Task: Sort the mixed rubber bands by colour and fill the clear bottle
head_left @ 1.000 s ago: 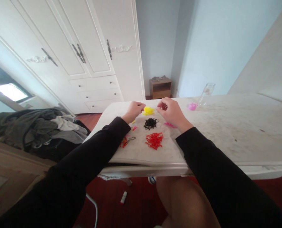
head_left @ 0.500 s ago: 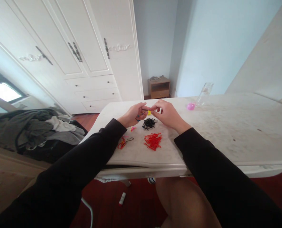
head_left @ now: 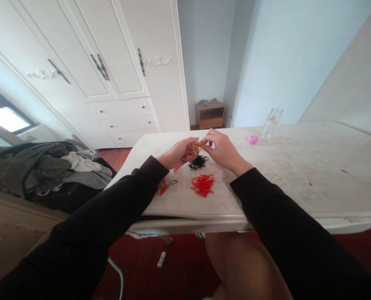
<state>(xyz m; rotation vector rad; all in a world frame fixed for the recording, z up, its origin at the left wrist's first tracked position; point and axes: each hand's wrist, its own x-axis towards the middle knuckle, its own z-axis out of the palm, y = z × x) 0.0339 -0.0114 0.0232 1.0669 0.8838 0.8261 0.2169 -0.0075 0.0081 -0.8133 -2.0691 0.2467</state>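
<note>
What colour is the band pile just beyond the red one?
The band pile is black; the head view shows it.

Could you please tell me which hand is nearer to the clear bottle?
The right hand: it is to the left of the clear bottle; the left hand is farther left.
</note>
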